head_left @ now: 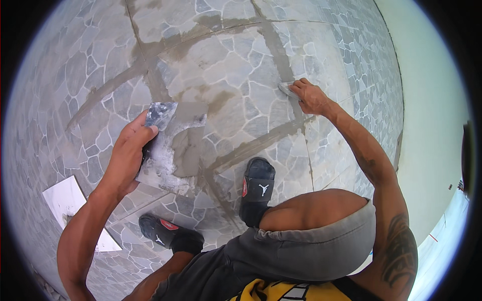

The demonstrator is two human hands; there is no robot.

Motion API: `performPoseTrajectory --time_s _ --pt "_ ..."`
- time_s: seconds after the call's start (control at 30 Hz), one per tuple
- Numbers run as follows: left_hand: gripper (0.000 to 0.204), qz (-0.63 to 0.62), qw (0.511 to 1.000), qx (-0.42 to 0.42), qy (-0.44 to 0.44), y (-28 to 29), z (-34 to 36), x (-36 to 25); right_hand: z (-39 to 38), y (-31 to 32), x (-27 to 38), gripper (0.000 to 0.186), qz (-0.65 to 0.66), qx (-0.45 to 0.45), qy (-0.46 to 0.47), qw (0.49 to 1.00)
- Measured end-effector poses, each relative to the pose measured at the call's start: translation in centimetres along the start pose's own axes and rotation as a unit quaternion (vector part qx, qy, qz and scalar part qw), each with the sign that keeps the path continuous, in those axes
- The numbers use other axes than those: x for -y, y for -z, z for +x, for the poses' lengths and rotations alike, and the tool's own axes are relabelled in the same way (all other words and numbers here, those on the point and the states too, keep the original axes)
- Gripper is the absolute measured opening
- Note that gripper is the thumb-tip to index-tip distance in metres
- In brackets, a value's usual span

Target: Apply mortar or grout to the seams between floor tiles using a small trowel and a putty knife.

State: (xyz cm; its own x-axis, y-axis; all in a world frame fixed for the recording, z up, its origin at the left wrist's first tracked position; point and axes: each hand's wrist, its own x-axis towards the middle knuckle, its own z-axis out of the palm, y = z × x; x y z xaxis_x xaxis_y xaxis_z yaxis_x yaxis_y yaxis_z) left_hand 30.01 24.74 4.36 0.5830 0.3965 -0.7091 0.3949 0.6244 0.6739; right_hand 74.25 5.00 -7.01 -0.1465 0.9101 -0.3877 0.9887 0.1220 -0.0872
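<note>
My left hand is closed on the left edge of a flat board. Wet grey grout is smeared over the board's right half. Under my left thumb, at the board's upper corner, lies a dark, white-smeared flat piece; its kind is unclear. Farther off to the right, my right hand grips a small pale grey spreader, mostly covered by the fingers. The spreader sits against a grout-covered joint in the stone-patterned tile floor.
Bands of grey grout run along other floor joints. My feet, in black slide sandals, stand on the tiles near me. A white marbled tile piece lies at the left. A pale green wall borders the floor on the right.
</note>
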Motion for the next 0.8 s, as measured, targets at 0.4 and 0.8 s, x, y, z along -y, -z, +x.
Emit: performPoseTrajectory --time_s 0.4,0.8 --pt "0.052 -0.012 1.000 -0.004 0.002 2.4 -3.3 3.3 -2.6 4.5 0.6 0.038 0.308 0.055 -0.305 0.899" --pt "0.051 0.009 1.000 -0.017 -0.009 0.9 -4.4 3.0 9.7 3.2 -0.8 0.040 0.173 -0.018 -0.261 0.949"
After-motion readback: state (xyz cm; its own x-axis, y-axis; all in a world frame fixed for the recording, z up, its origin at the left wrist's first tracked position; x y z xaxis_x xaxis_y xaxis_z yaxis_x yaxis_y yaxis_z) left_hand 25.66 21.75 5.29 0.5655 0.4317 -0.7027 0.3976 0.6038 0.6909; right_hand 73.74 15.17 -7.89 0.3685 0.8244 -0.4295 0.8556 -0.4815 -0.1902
